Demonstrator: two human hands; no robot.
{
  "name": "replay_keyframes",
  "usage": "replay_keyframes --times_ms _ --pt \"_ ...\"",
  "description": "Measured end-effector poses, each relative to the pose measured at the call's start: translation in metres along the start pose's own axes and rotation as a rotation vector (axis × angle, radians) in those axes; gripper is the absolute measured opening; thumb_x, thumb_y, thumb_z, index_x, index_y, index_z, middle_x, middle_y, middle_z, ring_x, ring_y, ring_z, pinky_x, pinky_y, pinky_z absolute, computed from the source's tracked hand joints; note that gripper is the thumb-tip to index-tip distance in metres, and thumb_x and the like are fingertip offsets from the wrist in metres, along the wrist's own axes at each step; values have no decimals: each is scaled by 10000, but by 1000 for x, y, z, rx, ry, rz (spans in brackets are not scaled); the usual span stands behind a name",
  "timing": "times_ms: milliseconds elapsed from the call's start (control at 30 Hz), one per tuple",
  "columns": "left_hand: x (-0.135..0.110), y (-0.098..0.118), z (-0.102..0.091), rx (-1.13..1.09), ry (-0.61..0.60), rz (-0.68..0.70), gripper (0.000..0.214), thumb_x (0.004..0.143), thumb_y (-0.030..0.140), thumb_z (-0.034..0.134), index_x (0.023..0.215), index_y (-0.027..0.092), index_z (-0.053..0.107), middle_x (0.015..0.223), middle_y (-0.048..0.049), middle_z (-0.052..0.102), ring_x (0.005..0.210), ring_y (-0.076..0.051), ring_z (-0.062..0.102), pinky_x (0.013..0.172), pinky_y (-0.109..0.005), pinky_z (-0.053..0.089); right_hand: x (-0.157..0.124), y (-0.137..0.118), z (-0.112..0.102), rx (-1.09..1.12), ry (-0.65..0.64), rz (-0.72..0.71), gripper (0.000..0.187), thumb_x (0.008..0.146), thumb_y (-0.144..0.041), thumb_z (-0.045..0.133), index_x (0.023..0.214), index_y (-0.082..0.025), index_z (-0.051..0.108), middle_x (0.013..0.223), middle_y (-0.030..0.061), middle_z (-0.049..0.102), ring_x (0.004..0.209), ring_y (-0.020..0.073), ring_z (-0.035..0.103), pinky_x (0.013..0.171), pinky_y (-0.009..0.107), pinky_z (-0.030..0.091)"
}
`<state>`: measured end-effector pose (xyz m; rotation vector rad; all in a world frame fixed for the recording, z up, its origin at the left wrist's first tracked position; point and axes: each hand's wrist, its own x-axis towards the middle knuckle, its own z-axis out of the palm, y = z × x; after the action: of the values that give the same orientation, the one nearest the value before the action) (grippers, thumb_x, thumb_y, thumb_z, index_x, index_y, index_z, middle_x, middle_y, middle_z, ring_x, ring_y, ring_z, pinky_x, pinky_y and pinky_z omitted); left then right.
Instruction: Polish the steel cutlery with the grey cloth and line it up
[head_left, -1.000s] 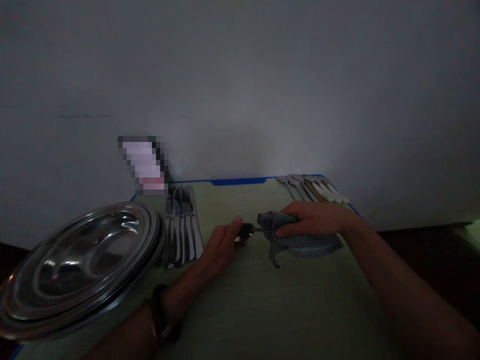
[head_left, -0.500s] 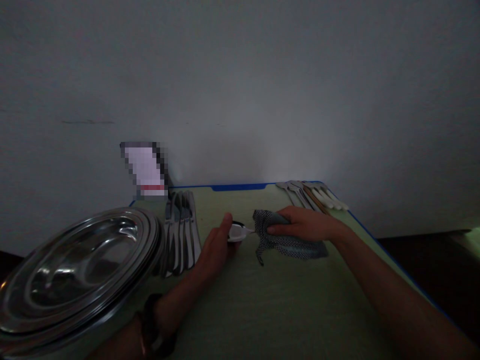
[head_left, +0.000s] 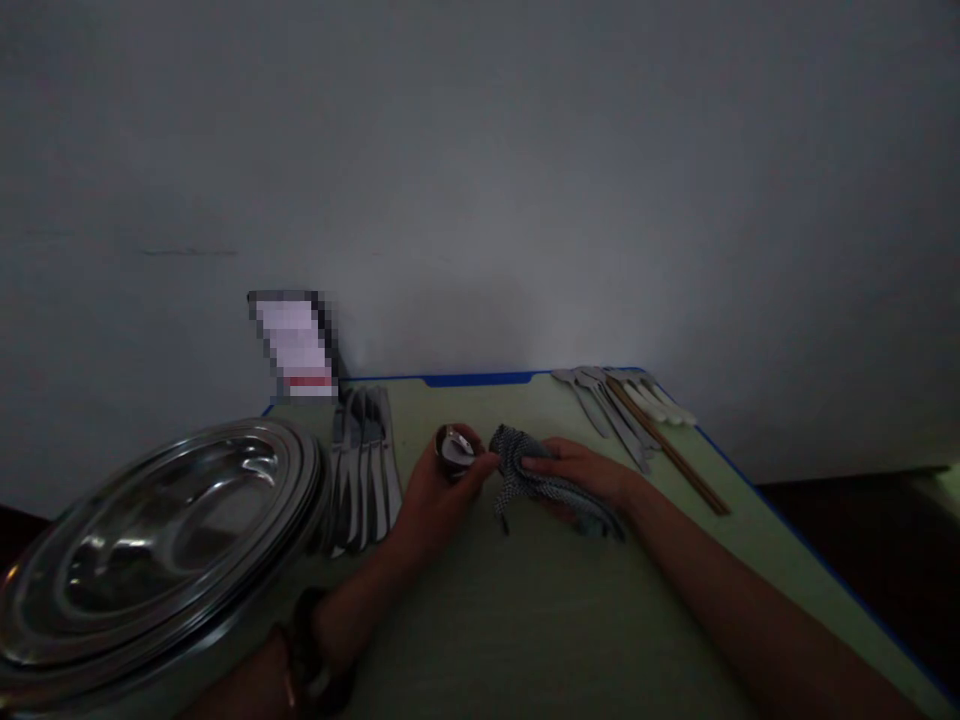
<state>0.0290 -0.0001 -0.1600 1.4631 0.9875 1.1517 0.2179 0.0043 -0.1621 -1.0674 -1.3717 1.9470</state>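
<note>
A plain grey wall (head_left: pixel 480 180) is rising behind the checked cloth (head_left: pixel 516 470), and the green, blue-edged desk (head_left: pixel 480 620) is spreading out below it. Well left of the cloth, a stack of shiny oval metal dishes (head_left: pixel 184 510) is hogging that side; the top one's hollow is catching a bunch of reflections, and the lower ones are only showing their rims.

Between those dishes and the cloth, some table knives (head_left: pixel 364 470) are lying in a bunch. Behind and right of the cloth, metal spoons (head_left: pixel 600 395) and white-handled cutlery (head_left: pixel 660 400) are fanning out, with brown chopsticks (head_left: pixel 686 470) poking out between them. Back and left of the cloth, a pixelated phone-like thing (head_left: pixel 296 340) is leaning near the wall.

My right grip (head_left: pixel 581 470) is pinching the cloth itself, all bunched up. My left grip (head_left: pixel 442 495) is wrapping around a single spoon (head_left: pixel 456 450) just left of the cloth, so that's the nearer hand, obviously. The bowl is showing inside my curled fingers, while my thumb is pointing at the cloth, maybe touching it, can't tell. The handle is hiding, so I'm only guessing that the long axis is running rightward, toward the cloth.
</note>
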Motion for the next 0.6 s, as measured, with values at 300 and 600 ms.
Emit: replay_keyframes --times_ms 300,600 --pt "3 7 0 -28 111 -28 207 775 342 541 821 202 395 485 117 397 369 -51 366 340 -138 302 1 5 -9 220 3 -27 378 615 -433 710 755 -121 549 555 -13 621 347 59 509 305 155 390" --pt "3 8 0 69 42 -48 391 723 336 605 1043 155 470 689 42 533 456 -64 455 414 -174 355 0 3 -9 224 6 -21 361 631 -413 705 782 -121 556 577 -12 627 376 64 533 328 158 411"
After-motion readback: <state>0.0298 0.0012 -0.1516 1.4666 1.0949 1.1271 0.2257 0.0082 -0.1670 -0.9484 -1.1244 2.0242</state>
